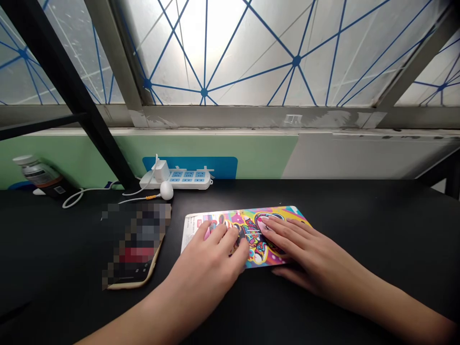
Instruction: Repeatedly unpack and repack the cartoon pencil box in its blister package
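A flat, brightly coloured booklet or card (259, 256) with cartoon print lies on the black desk in front of me. Its left edge is white with small print. On its left half rests my left hand (212, 266), palm down, the fingers bent and a little apart. My right hand (305, 247) lies over the right end, its fingers stretched out flat on the print and the thumb down by the near edge. Both hands cover part of the picture, and I cannot tell whether the item has pages.
Left of the booklet is a phone (140, 261), its screen blurred out. Behind stands a white power strip (190, 179) with a plugged-in charger (161, 170), cables and a small round white device (166, 190). A bottle (41, 175) leans near a black frame post (68, 91). Windows line the back.
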Demonstrator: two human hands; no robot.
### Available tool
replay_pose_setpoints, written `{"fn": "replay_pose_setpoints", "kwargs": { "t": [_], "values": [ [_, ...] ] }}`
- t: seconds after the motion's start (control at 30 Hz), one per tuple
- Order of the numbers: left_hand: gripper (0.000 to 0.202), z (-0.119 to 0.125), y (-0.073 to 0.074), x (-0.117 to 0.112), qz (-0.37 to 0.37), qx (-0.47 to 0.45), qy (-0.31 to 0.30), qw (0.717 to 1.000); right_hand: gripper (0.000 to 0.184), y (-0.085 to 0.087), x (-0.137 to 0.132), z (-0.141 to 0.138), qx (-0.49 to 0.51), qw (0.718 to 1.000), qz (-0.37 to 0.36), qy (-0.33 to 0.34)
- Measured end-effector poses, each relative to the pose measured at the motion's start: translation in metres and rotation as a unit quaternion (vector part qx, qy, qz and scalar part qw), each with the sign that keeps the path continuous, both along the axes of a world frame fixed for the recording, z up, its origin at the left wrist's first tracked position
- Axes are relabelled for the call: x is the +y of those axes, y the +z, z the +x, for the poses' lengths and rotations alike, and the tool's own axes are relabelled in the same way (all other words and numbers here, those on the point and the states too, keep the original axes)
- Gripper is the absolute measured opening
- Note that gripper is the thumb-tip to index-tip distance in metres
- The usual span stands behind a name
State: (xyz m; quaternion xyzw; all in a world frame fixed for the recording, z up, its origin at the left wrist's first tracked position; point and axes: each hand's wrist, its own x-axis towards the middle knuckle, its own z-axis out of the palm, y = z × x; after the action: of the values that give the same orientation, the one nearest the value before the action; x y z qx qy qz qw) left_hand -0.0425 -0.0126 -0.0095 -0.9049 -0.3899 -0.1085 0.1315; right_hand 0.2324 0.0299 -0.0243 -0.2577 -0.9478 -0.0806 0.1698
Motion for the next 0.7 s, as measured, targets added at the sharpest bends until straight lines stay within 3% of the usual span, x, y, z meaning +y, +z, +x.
{"fn": "replay_pose_setpoints", "kwargs": {
  "t": [0.17, 0.27, 0.4, 0.53, 0.63, 0.7],
  "values": [
    [0.078, -0.003, -0.004, 0.006, -0.075, -0.054, 0.06, 0.994, 0.086, -0.003, 0.002, -0.001, -0.034, 0.998, -0.053, 0.027],
    [0.089, -0.006, -0.008, 0.009, -0.12, -0.064, 0.097, 0.986, 0.086, 0.003, 0.004, 0.004, -0.043, 0.996, -0.076, 0.029],
    [0.086, -0.006, -0.008, 0.01, -0.13, -0.071, 0.11, 0.983, 0.072, 0.018, 0.009, 0.026, -0.083, 0.988, -0.128, -0.016],
    [0.087, -0.006, -0.004, 0.01, -0.142, -0.057, 0.115, 0.981, 0.044, 0.029, 0.024, 0.062, -0.083, 0.979, -0.168, -0.081],
    [0.087, -0.007, -0.004, 0.01, -0.149, -0.047, 0.11, 0.982, 0.028, 0.03, 0.033, 0.073, -0.038, 0.984, -0.131, -0.111],
    [0.087, -0.007, -0.005, 0.01, -0.147, -0.046, 0.107, 0.982, 0.035, 0.027, 0.033, 0.063, 0.007, 0.991, -0.086, -0.103]
  ]
}}
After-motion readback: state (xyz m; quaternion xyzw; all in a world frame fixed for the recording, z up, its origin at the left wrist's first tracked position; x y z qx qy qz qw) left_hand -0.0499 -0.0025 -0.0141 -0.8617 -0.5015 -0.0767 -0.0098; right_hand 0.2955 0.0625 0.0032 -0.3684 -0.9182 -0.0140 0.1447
